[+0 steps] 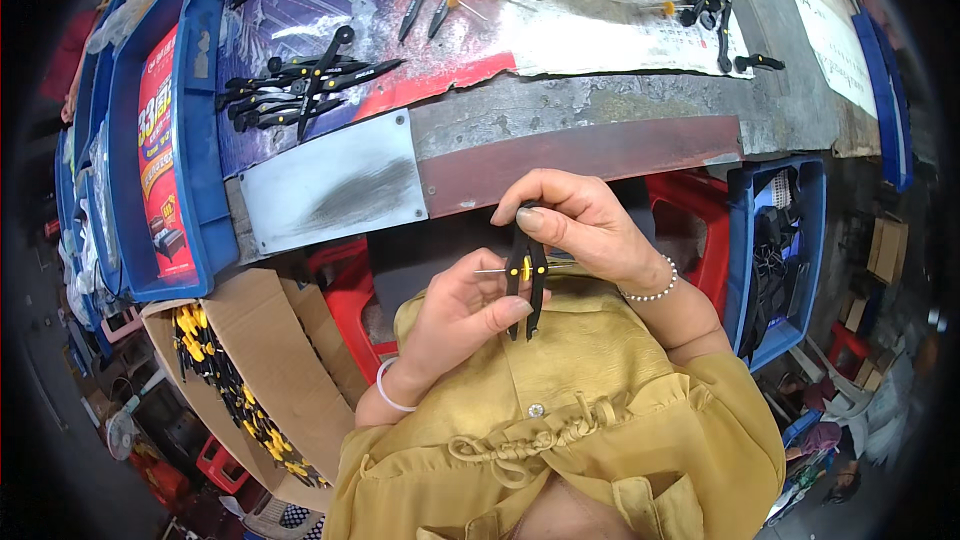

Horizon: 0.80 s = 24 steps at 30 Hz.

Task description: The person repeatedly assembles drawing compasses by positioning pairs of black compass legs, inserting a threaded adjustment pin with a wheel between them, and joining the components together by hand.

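Before the gritty grey bench [580,95], edged with a smudged metal plate [330,185], a slim black two-legged tool [537,285] is held: fingers of the right hand [583,225] pinch its top, those of the left hand [450,312] grasp lower down. A cardboard box [265,340] and blue bin [738,250] flank the gap.

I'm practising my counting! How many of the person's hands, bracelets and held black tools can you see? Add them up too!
Hands: 2 (left hand, right hand)
Bracelets: 2 (beaded bracelet, plain pale band)
Held tools: 1 (black tool with yellow dots)
Total: 5
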Each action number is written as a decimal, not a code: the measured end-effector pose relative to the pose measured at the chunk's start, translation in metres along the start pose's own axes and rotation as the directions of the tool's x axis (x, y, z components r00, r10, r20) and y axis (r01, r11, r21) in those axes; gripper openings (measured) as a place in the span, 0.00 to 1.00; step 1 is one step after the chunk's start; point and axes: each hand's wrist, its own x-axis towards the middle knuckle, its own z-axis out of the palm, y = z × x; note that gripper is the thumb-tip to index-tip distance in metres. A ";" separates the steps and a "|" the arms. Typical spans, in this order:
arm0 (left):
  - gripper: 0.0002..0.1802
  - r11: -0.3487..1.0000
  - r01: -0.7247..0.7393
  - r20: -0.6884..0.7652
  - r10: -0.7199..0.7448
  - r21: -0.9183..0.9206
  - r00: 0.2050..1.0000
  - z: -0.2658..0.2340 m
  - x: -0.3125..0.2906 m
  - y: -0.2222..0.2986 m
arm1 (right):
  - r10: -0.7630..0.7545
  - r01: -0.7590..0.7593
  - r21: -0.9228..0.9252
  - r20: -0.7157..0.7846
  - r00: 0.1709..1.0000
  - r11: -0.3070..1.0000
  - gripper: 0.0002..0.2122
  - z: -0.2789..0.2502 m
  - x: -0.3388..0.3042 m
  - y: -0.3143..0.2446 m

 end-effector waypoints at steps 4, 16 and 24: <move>0.12 1.000 -0.012 -0.007 0.012 0.013 1.000 -0.004 -0.007 -0.003 | 0.058 -0.058 0.006 -0.056 0.997 0.998 0.10 0.005 -0.003 -0.004; 0.10 0.964 -0.065 -0.047 0.080 0.257 0.996 0.001 -0.005 0.003 | 0.129 -0.130 -0.047 -0.039 0.991 0.990 0.14 0.013 -0.027 0.006; 0.11 0.986 -0.075 -0.075 0.087 0.148 0.993 -0.001 -0.007 -0.005 | -0.162 0.133 -0.450 -0.026 0.986 0.883 0.11 0.018 -0.014 0.009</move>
